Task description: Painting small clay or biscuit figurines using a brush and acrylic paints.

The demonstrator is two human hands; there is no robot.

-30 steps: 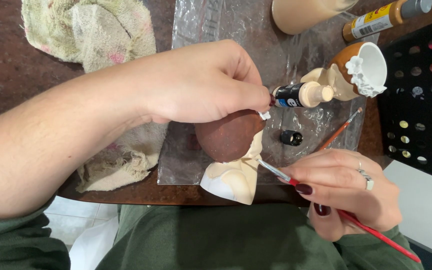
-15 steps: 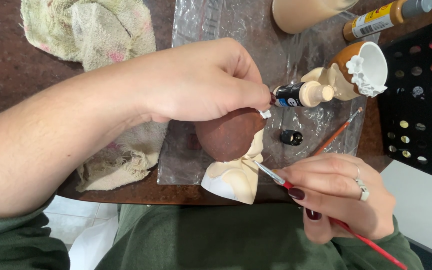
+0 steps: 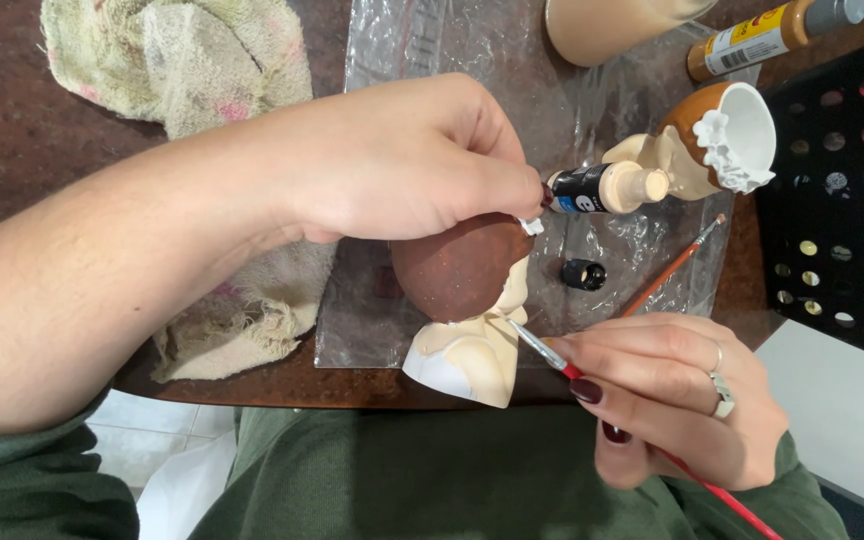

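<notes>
My left hand grips the top of a ceramic figurine with a brown painted head and a cream body, which lies on a clear plastic sheet. My right hand holds a thin red-handled paintbrush. The brush tip touches the cream neck area just below the brown head. A small black paint tube lies uncapped just right of my left fingers, and its black cap rests on the plastic below it.
A second figurine with a brown head and white ruffle lies at the upper right. Another brush lies beside it. A stained rag, a cream cup, a paint bottle and a black paint rack surround the work.
My right hand has shifted slightly, and the brush tip has moved a little along the figurine's neck. My left hand and the figurine have stayed put.
</notes>
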